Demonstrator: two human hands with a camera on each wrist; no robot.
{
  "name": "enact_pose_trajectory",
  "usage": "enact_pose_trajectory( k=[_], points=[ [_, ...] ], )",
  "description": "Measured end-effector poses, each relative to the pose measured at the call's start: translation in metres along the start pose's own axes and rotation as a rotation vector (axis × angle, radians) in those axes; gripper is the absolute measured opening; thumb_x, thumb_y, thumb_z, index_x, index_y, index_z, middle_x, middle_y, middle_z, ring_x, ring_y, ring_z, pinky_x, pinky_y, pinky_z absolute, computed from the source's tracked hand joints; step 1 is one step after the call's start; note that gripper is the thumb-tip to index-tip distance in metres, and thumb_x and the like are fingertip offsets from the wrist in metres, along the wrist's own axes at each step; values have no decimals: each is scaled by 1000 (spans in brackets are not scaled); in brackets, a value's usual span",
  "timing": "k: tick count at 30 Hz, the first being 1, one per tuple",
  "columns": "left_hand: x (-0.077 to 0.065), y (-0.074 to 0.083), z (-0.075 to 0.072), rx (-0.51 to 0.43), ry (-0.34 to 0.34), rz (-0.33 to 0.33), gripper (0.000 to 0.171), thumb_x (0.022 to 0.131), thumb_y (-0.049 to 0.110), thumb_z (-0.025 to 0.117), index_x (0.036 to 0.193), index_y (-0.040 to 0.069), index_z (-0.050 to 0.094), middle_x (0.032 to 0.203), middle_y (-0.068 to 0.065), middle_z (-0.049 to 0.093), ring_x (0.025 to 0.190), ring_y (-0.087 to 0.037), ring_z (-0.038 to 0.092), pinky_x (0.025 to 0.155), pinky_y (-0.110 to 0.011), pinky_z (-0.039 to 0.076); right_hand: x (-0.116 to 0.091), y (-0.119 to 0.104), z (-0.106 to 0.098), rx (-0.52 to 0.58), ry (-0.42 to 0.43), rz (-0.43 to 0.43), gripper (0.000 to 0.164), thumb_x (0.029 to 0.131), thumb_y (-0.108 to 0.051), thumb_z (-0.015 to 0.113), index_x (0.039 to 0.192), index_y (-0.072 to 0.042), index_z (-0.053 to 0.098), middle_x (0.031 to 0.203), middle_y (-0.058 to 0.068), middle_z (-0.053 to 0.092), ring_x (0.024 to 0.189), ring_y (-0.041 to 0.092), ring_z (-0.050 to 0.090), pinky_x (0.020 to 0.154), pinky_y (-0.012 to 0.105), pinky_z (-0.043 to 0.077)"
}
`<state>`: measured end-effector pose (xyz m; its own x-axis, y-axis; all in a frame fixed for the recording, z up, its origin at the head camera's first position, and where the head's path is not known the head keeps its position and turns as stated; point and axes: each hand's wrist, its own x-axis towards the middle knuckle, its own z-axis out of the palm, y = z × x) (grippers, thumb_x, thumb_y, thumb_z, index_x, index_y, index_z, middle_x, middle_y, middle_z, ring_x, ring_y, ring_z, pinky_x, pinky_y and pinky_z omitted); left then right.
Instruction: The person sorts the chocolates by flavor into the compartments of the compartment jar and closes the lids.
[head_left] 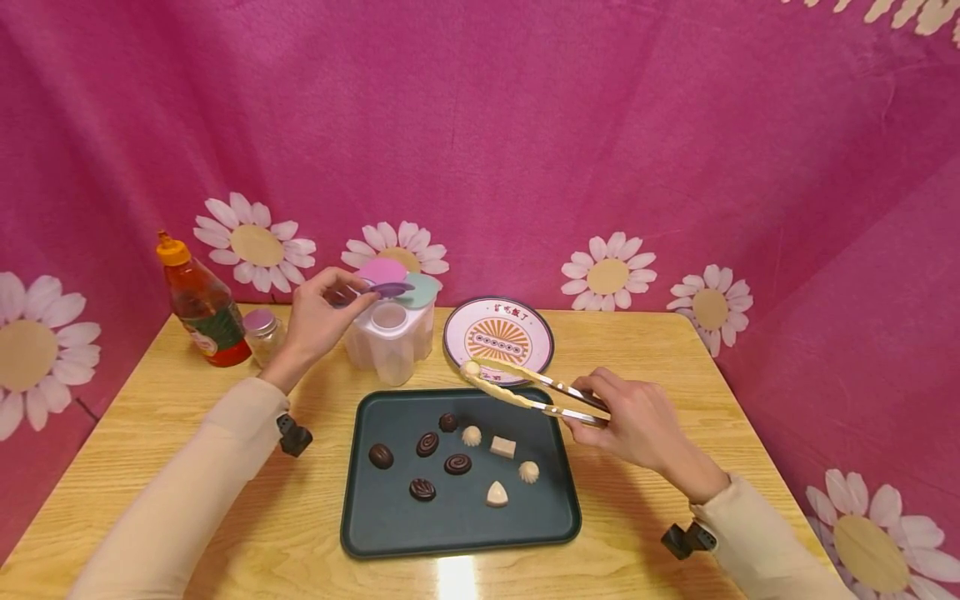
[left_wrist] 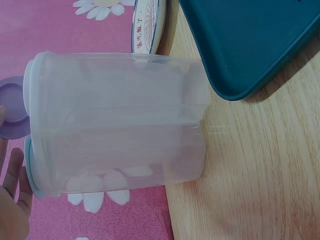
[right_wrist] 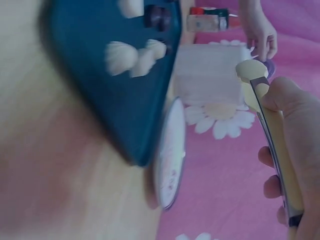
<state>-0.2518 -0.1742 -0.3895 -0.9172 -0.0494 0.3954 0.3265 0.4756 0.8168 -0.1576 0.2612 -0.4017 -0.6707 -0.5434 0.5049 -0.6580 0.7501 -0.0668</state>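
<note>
My left hand (head_left: 318, 317) pinches the purple lid (head_left: 392, 289) between thumb and fingers. That lid is raised over a round opening in a translucent divided container (head_left: 392, 354), whose pink lid (head_left: 381, 268) and mint lid (head_left: 422, 290) are also in view. In the left wrist view, the purple lid (left_wrist: 14, 107) is at the container's top end. My right hand (head_left: 633, 417) grips a pair of tongs (head_left: 517, 398) with cream tips. Between the tips is a pale round chocolate (head_left: 470, 368), held above the gap between tray and plate.
A dark green tray (head_left: 457, 533) carries several dark chocolates (head_left: 457, 464) and several white chocolates (head_left: 497, 494). Behind it lies a printed plate (head_left: 459, 333). A red sauce bottle (head_left: 210, 308) and a small pink-capped jar (head_left: 262, 333) stand at the left, before a pink flowered cloth (head_left: 480, 150).
</note>
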Motion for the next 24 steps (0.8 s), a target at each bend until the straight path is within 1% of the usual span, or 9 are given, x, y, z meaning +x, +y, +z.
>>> enact_pose_trajectory(
  k=[8,12,14,18,21,24],
  points=[
    [1,0,1,1,3,-6,28,96,25,79,114,4,71,108,-17,73,97,-26,62,87,-28,49,44,-8,5,10,30,-32,45,74,-37,89,106,-10,73,83,-1,66,58,5,47,52,19,33],
    [1,0,1,2,6,-2,27,96,24,79,113,4,72,107,-17,73,95,-24,62,86,-27,48,64,-13,8,12,22,-41,46,77,-38,86,110,-9,73,86,1,69,60,7,49,53,19,33],
    [1,0,1,4,7,1,27,96,23,79,113,4,72,107,-17,74,95,-24,62,86,-26,48,72,-16,10,13,16,-42,46,78,-39,86,112,-10,73,88,2,70,60,9,52,52,20,35],
    [1,1,1,9,7,2,27,97,25,79,114,5,72,108,-16,73,96,-23,62,86,-25,48,88,-20,16,11,8,-52,47,79,-40,85,114,-10,72,95,4,73,65,12,60,54,24,43],
    [1,1,1,11,8,4,27,97,25,79,113,5,72,107,-16,73,95,-22,62,85,-22,47,98,-23,20,21,-2,-57,48,80,-40,86,115,-10,72,97,4,74,68,14,63,56,27,47],
    [2,0,1,12,12,8,26,96,24,79,112,5,72,106,-16,73,94,-21,61,83,-20,46,106,-26,25,38,-11,-57,48,80,-39,87,115,-9,73,96,4,73,69,14,63,57,28,48]
  ],
)
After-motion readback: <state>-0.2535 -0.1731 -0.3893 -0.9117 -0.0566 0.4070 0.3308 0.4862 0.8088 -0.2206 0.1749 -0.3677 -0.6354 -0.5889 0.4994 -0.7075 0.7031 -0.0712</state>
